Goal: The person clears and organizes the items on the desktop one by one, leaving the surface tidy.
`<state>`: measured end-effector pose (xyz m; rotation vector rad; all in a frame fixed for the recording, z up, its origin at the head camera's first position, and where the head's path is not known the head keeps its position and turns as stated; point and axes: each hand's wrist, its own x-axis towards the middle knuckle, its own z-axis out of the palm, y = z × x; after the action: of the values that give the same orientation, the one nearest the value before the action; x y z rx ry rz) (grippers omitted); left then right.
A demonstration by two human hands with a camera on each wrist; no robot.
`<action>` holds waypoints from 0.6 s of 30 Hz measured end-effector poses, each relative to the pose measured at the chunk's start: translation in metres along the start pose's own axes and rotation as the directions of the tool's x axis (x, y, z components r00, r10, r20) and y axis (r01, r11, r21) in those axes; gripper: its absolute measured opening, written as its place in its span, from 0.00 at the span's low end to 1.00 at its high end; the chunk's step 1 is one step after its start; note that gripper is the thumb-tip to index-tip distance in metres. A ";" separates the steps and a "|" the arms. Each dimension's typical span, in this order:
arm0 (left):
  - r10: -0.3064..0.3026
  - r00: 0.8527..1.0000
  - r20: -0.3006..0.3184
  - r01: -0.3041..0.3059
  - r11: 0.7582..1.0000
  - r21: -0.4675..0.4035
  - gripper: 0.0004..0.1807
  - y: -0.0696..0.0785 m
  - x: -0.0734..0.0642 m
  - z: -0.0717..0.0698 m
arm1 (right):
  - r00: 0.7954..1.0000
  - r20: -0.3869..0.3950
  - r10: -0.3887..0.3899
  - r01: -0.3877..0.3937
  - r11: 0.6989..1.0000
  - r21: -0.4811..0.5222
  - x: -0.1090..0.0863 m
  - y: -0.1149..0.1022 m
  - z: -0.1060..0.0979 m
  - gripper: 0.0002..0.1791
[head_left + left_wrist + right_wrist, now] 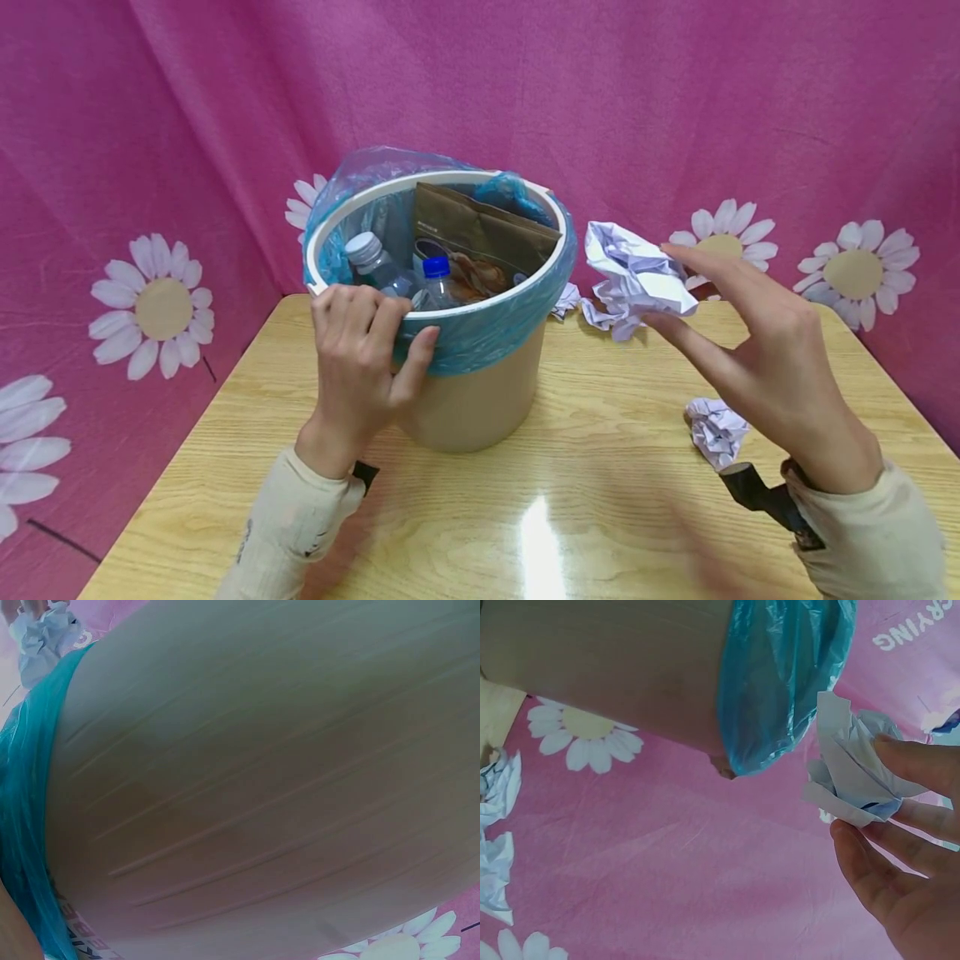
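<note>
A beige trash bin point(472, 408) with a white rim and a blue plastic liner point(480, 337) stands on the table. My left hand point(363, 358) grips its near rim, fingers over the edge and thumb against the liner outside. Right of the bin, my right hand point(772, 350) pinches a crumpled paper ball point(637, 271) between thumb and fingers, at about rim height. The right wrist view shows this paper point(862, 769) close to the liner. Inside the bin are a white-capped bottle point(371, 258), a blue-capped bottle point(437, 279) and a brown paper bag point(480, 225).
Another crumpled paper ball point(717, 432) lies on the wooden table point(450, 517) below my right hand. More crumpled paper point(566, 300) lies behind the bin's right side. A pink curtain with white flowers point(600, 100) hangs behind the table and along its sides.
</note>
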<state>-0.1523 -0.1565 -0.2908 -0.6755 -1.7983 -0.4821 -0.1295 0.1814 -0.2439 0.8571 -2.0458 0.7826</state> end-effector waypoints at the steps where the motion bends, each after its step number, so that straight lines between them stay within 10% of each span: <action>1: -0.001 1.000 0.002 0.001 1.000 0.000 0.23 0.000 0.000 0.000 | 1.000 -0.005 -0.004 0.004 1.000 0.002 0.002 -0.001 0.000 0.30; 18: 0.007 1.000 0.001 -0.007 1.000 0.007 0.23 -0.002 -0.001 0.000 | 0.997 -0.051 -0.055 0.057 0.998 0.037 0.029 -0.023 0.007 0.31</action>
<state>-0.1533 -0.1580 -0.2921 -0.6771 -1.7976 -0.4709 -0.1282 0.1536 -0.2185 0.9041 -1.9599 0.8073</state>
